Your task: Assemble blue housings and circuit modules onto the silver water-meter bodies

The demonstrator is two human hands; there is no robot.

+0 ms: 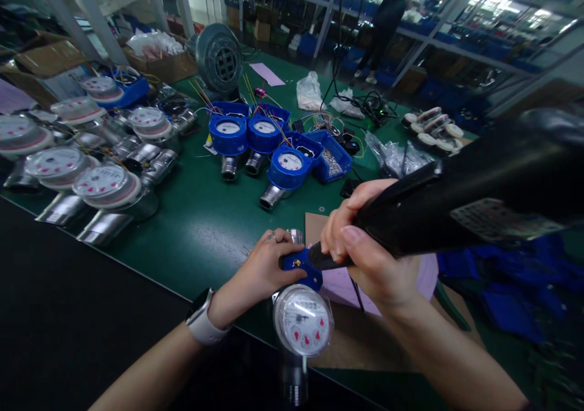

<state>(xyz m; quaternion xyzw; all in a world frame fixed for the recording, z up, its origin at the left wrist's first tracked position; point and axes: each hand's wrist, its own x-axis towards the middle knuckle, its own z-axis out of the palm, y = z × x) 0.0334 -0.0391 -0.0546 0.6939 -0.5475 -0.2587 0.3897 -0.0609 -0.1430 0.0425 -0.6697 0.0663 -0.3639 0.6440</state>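
My left hand [267, 264], with a ring and a white-banded watch, grips a small blue bracket [301, 266] between thumb and fingers. A round water meter [304, 320] with a white dial and red pointers lies just below the bracket, its metal pipe pointing toward me. My right hand [365, 247] is wrapped round a black power tool [438, 198] that reaches in from the right. The tool's narrow black tip touches or overlaps the bracket's right side; the exact contact is hidden. Under the tool are a pink sheet [426, 280] and cardboard [365, 338].
Several meters [107, 185] crowd the table's left side. Three blue-cased meters [287, 165] stand mid-table beside a blue tray of screws [332, 163]. Behind are a round grey machine [219, 58], plastic bags [309, 92] and cables. Blue parts [511, 307] lie at right; a person stands beyond.
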